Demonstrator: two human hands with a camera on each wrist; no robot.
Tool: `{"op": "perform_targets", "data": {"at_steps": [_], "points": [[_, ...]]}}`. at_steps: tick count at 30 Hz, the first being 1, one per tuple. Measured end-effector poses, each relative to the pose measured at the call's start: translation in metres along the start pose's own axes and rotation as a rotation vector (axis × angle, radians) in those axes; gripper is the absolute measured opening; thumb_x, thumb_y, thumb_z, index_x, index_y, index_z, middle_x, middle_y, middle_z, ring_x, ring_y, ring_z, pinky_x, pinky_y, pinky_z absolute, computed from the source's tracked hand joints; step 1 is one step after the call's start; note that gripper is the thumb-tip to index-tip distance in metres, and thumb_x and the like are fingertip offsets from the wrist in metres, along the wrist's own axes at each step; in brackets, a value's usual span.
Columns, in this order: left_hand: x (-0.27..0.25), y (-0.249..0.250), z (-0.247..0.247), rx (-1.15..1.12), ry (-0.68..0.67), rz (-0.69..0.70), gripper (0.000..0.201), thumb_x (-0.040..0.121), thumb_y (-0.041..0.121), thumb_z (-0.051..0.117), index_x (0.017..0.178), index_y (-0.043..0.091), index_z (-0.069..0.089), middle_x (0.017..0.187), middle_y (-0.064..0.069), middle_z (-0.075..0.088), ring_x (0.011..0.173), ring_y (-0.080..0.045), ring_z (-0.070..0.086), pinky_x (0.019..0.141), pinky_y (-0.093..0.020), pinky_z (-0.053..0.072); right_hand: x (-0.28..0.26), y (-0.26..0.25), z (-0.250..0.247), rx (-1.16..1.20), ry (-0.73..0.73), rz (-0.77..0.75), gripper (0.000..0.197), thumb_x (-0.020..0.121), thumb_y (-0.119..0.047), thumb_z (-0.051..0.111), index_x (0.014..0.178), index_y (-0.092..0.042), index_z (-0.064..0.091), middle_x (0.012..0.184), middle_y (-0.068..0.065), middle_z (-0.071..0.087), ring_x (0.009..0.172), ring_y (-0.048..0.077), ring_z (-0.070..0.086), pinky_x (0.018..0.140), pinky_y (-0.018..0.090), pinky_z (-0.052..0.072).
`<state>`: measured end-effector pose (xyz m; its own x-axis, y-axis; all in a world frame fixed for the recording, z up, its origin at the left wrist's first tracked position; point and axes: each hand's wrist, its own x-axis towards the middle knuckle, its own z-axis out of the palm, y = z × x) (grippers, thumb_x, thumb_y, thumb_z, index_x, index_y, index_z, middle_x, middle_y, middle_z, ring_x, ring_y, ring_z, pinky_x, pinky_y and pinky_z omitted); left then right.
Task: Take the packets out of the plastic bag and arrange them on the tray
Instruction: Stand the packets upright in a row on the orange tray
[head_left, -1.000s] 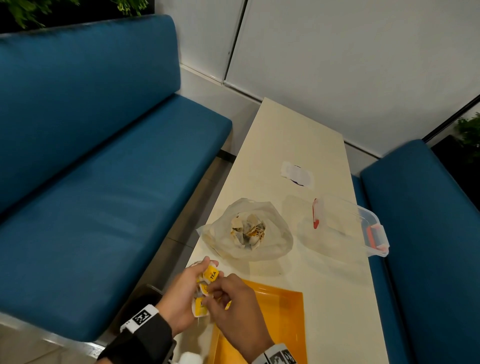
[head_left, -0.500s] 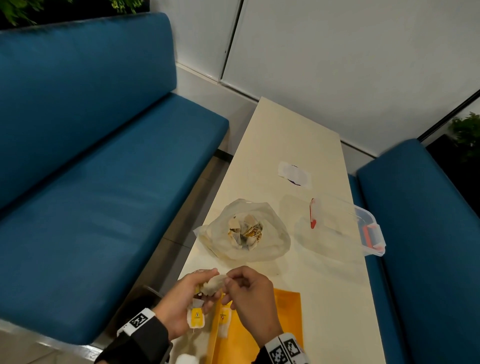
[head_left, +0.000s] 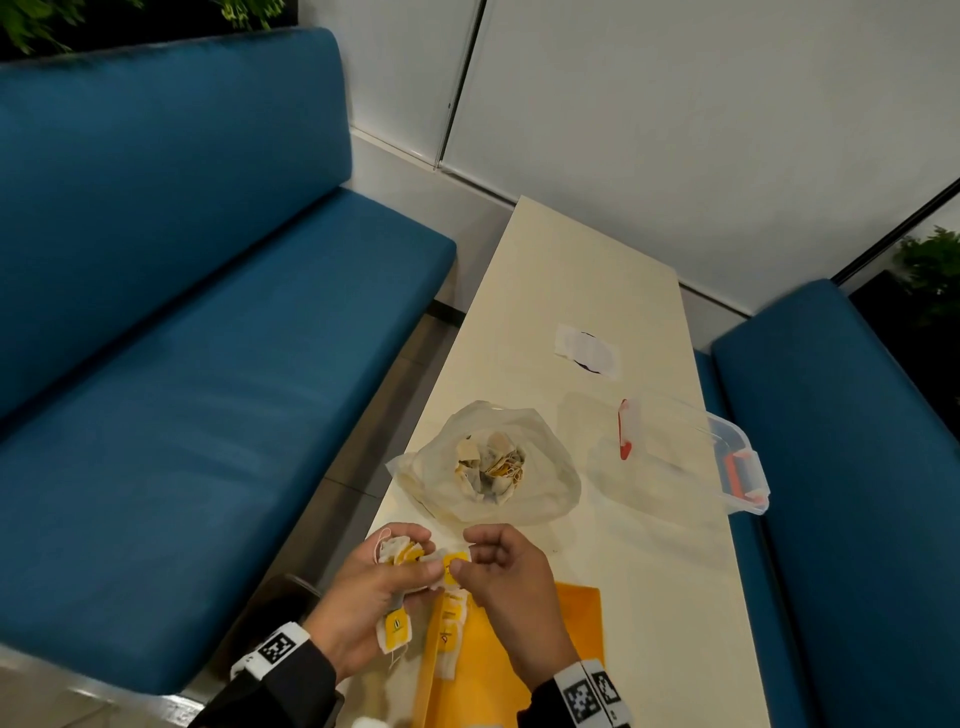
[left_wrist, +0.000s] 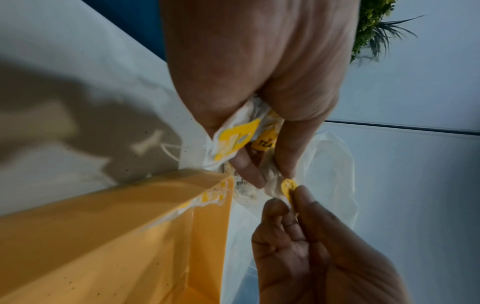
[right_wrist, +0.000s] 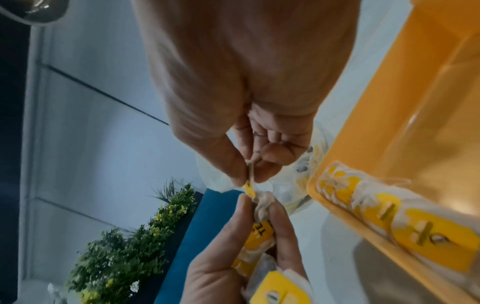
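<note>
A clear plastic bag (head_left: 540, 483) lies open on the table with several tea packets (head_left: 493, 465) inside. Nearer me is the orange tray (head_left: 576, 623), with a row of yellow-tagged packets (head_left: 448, 636) along its left rim. My left hand (head_left: 426, 553) grips a bunch of packets (head_left: 400, 553) just above the tray's far left corner, and one tag (head_left: 395, 629) dangles below it. My right hand (head_left: 464, 557) pinches a yellow tag (left_wrist: 288, 189) of that bunch between thumb and forefinger. The right wrist view shows the pinched tag (right_wrist: 249, 188) and the rim row (right_wrist: 389, 218).
A clear lidded box (head_left: 675, 457) with red latches stands right of the bag, overhanging the table's right edge. A white paper patch (head_left: 587, 351) lies farther back. Blue sofas (head_left: 208, 389) flank the narrow cream table (head_left: 582, 270).
Both hands stayed together at the tray's far left corner. My right hand's pinch went from a white packet in the bunch to a yellow tag. A tag now dangles lower from my left hand.
</note>
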<state>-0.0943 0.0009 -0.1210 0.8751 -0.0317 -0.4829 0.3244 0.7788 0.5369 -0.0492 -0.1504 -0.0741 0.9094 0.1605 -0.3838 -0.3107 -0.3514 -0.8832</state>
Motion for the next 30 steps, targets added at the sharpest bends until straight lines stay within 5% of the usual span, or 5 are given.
{"op": "perform_targets", "data": {"at_steps": [4,12,20,26,30], "points": [[-0.001,0.000,-0.001,0.049,0.010,0.043,0.038,0.072,-0.021,0.072,0.103,-0.001,0.065,0.093,-0.018,0.066,0.083,-0.040,0.068,0.068,-0.042,0.063,-0.004,0.004,0.003,0.046,-0.002,0.029,0.015,0.080,-0.008,0.078,0.094,-0.012,0.073,0.076,0.004,0.071,0.067,0.012,0.063,0.056,0.023,0.046],[-0.008,0.005,0.002,0.056,0.018,0.060,0.033,0.074,-0.009,0.077,0.103,0.001,0.066,0.092,-0.020,0.069,0.085,-0.034,0.073,0.069,-0.040,0.063,-0.005,-0.004,-0.016,0.046,-0.003,-0.136,0.004,0.082,-0.008,0.078,0.081,-0.012,0.076,0.065,-0.001,0.068,0.060,0.006,0.056,0.056,0.017,0.044],[-0.008,-0.003,-0.012,0.146,0.186,-0.043,0.025,0.079,0.020,0.083,0.097,0.008,0.070,0.082,-0.011,0.067,0.073,-0.020,0.067,0.053,-0.029,0.051,-0.010,0.001,-0.051,-0.236,-0.121,-0.211,0.007,0.074,-0.017,0.083,0.076,-0.016,0.076,0.083,0.004,0.074,0.074,0.013,0.062,0.071,0.027,0.053],[-0.007,-0.012,-0.013,0.355,0.209,-0.073,0.020,0.086,0.022,0.081,0.094,0.006,0.071,0.077,-0.010,0.069,0.069,-0.021,0.067,0.055,-0.030,0.053,-0.013,0.023,-0.057,-0.200,-0.185,-0.061,0.007,0.088,-0.002,0.069,0.088,0.004,0.066,0.072,0.013,0.069,0.061,0.018,0.065,0.053,0.016,0.043],[-0.006,-0.019,-0.012,0.492,0.195,-0.102,0.022,0.084,0.022,0.083,0.090,0.005,0.071,0.071,-0.010,0.069,0.067,-0.020,0.065,0.053,-0.029,0.052,-0.017,0.047,-0.046,-0.254,-0.257,0.074,0.005,0.089,-0.003,0.068,0.087,-0.002,0.063,0.072,0.010,0.068,0.057,0.017,0.066,0.047,0.016,0.042]]}}
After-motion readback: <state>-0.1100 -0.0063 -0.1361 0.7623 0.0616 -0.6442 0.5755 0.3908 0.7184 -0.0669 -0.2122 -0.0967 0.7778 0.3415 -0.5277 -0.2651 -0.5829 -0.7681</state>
